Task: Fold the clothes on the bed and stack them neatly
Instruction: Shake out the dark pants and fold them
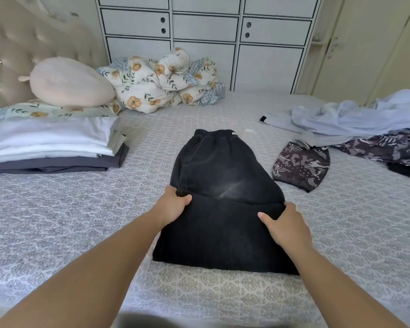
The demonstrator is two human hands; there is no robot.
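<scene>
Folding: black jeans [223, 197] lying in the middle of the bed [81, 221], near part doubled over the far part, waistband at the far end.
Left hand [173, 204]: clamped on the left end of the folded edge, thumb on top of the cloth, other fingers tucked under the layer.
Right hand [284, 223]: clamped on the right end of the same edge, thumb lying on the cloth, fingers curled round the corner.
Folded stack [55, 147]: on the bed at left, well apart from the jeans; white and pale pieces on top, dark grey ones at the bottom.
Unfolded clothes: patterned dark garment [301, 164] just beside the jeans on the right; pale blue shirt [353, 117] crumpled farther right, partly over another patterned piece.
Head of bed: cream pillow [69, 84] resting on a floral pillowcase, bunched floral quilt [166, 81] beside it, tufted headboard [21, 48] behind.
Background: white cabinet [206, 31] with panelled doors.
</scene>
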